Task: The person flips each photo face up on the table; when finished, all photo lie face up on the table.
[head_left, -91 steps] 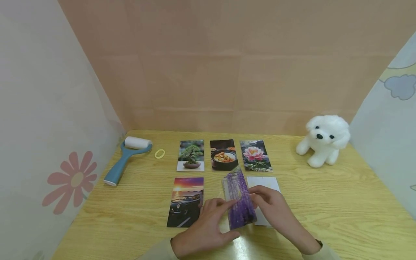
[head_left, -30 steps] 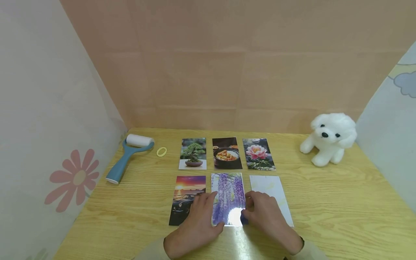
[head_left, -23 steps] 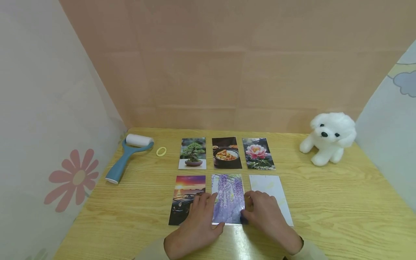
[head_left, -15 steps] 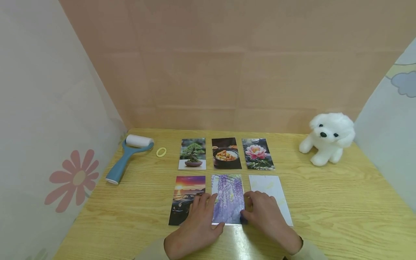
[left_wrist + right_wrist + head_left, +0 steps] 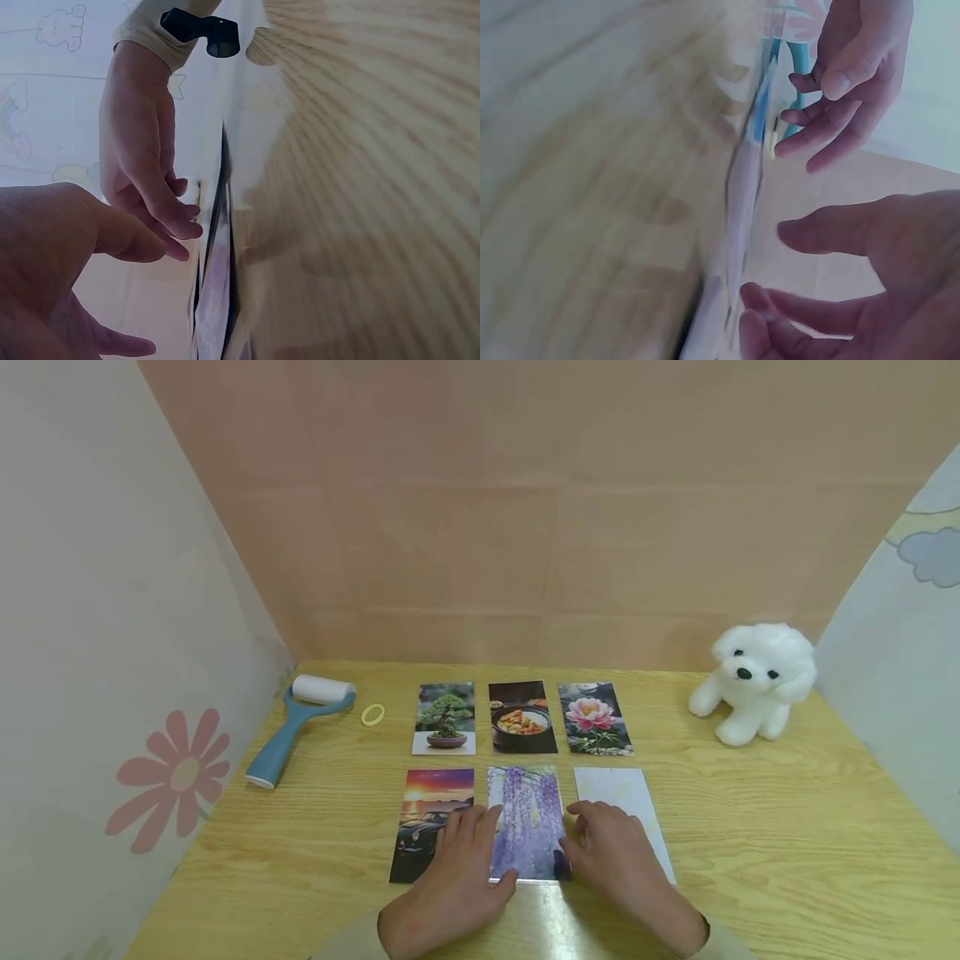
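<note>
A photo card of purple wisteria point(image 5: 528, 818) lies flat in the middle of the front row. My left hand point(image 5: 457, 881) spreads over the lower part of the sunset car card point(image 5: 411, 810), its index finger and thumb at the wisteria card's left side. My right hand point(image 5: 618, 860) hovers at that card's right side, overlapping a pale, face-down-looking card point(image 5: 618, 785). In the right wrist view, the thumb and fingers of my right hand point(image 5: 870, 277) stand apart with nothing between them. The left wrist view likewise has my left hand point(image 5: 52, 262) with loose fingers and nothing held.
Behind lies a row of a bonsai card point(image 5: 444, 718), a food bowl card point(image 5: 522, 718) and a pink flower card point(image 5: 595, 718). A blue-handled lint roller point(image 5: 288, 731) and a yellow ring point(image 5: 372, 715) are at left. A white plush dog point(image 5: 753, 685) sits back right.
Three seconds ago the wisteria card was tilted up in my right hand; it now lies flat between its neighbours. Since half a second ago, my right thumb and fingers have eased slightly off its edge.
</note>
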`<state>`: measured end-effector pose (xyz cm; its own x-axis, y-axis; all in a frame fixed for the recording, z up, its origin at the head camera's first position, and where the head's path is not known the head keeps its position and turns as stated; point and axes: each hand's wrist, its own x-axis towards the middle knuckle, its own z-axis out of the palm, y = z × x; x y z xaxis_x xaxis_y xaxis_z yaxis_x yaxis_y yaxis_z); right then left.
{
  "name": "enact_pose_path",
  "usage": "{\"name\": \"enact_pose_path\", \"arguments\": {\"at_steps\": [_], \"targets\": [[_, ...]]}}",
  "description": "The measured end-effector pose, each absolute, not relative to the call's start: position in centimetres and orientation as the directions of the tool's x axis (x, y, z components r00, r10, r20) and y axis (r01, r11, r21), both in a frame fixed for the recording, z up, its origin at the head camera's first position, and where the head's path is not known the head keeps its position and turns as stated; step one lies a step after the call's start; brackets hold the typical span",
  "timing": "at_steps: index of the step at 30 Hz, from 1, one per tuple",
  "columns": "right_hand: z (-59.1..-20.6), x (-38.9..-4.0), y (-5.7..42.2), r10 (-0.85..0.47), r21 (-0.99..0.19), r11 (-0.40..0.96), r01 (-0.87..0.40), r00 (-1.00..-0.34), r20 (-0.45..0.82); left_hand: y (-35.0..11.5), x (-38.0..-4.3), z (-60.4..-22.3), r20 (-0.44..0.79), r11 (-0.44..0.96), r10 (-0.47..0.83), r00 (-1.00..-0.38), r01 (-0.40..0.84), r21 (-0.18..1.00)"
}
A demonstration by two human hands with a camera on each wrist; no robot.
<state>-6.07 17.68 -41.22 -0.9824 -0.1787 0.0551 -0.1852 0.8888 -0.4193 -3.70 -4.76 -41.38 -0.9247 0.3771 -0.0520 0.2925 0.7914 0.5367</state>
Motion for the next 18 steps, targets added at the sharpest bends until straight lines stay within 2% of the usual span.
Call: {"name": "enact_pose_path", "arguments": {"at_steps": [4, 9, 18], "targets": [[-40.9, -5.5, 18.4, -0.187, -0.494, 0.834, -0.246, -0.968, 0.165, -4.5, -3.9, -41.1, 0.009, 0.776, 0.386, -0.922, 0.33, 0.537], [-40.9, -5.2, 19.7, -0.221, -0.542, 0.77, -0.336, -0.938, 0.268, -3.6, -4.0, -40.4, 0.023, 0.749, 0.425, -0.905, 0.365, 0.553], [-40.8, -4.8, 22.7, -0.25, -0.46, 0.797, -0.391, -0.907, 0.338, -0.8, -4.6, -40.5, 0.022, 0.736, 0.533, -0.846, 0.477, 0.481]]}}
